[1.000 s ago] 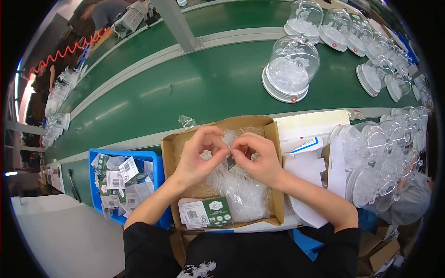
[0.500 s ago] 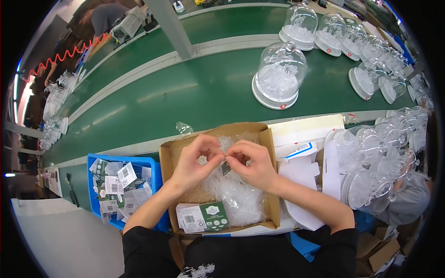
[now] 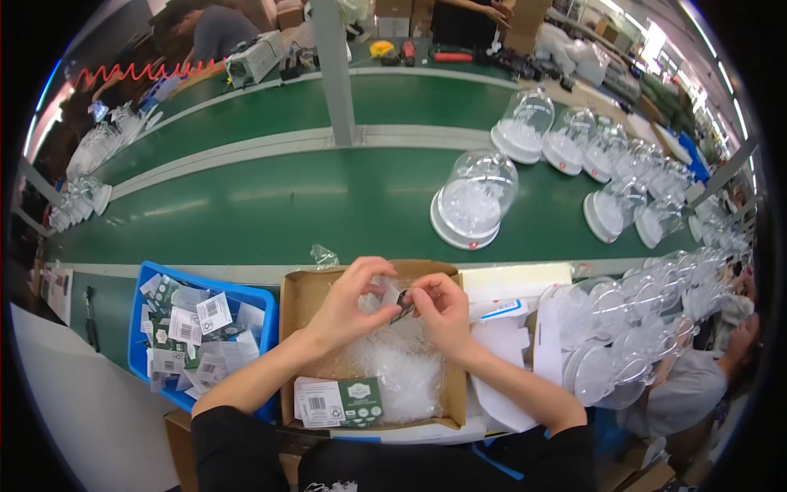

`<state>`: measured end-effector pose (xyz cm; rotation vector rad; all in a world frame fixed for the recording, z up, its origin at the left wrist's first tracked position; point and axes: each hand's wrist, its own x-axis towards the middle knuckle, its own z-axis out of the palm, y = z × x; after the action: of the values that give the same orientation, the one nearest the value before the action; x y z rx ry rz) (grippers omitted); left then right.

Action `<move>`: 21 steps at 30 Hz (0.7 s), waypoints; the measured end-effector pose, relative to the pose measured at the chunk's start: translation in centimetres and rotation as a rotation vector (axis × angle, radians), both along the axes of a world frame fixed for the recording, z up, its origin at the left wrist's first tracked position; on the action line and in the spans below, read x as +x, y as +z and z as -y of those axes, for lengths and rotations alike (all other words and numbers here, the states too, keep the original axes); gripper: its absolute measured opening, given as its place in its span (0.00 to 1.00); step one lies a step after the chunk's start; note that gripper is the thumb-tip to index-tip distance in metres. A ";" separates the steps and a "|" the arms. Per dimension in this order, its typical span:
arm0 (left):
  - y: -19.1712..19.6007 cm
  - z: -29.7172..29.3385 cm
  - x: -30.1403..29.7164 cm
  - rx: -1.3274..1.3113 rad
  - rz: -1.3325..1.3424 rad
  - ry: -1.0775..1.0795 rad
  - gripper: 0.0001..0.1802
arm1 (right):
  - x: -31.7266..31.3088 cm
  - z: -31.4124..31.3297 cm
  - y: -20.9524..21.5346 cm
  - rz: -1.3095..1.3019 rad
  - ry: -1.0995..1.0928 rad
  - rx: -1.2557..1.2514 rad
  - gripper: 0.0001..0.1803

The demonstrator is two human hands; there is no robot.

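Both hands meet above an open cardboard box [image 3: 299, 281]. My left hand [image 3: 354, 302] curls its thumb and fingers round a clear, film-like piece, hard to make out. My right hand [image 3: 444, 318] pinches a small dark tag [image 3: 402, 306], which lies between the fingertips of both hands. Beneath them the box holds a heap of thin clear plastic strands [image 3: 402, 381]. In its near left corner lies a stack of green and white barcode cards [image 3: 338, 402].
A blue bin [image 3: 266, 316] of similar cards stands left. On the green conveyor [image 3: 270, 205] sits a glass dome on a white base [image 3: 474, 201]; several more crowd the right. White foam sheets [image 3: 512, 279] lie beside the box. A person in grey [image 3: 684, 389] is at right.
My hands have drawn slightly apart, and the small dark tag now shows between them. The view has tilted up, so more of the far benches appears.
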<state>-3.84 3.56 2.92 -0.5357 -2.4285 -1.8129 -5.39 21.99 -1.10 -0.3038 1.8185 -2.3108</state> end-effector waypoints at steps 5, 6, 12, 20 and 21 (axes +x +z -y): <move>-0.2 0.0 -0.1 -0.081 -0.022 -0.004 0.32 | -0.1 -0.2 -0.6 -0.164 -0.066 -0.022 0.04; -0.1 0.0 -0.1 -0.075 -0.037 -0.008 0.32 | -0.2 -0.2 -0.6 -0.179 -0.070 -0.016 0.04; -0.5 0.2 0.0 -0.161 -0.051 -0.052 0.23 | -0.8 -0.6 1.6 -0.184 0.057 0.089 0.04; -0.7 -0.3 -0.2 -0.156 -0.144 -0.138 0.29 | -1.0 -1.4 2.8 -0.077 0.229 -0.014 0.07; -0.2 -0.5 0.1 -0.107 -0.055 -0.190 0.27 | -1.2 -1.8 2.8 -0.046 0.236 0.003 0.07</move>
<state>-3.72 4.09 2.75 -0.8403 -2.5254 -1.7128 -6.59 23.81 1.74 -0.5441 1.7028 -2.1556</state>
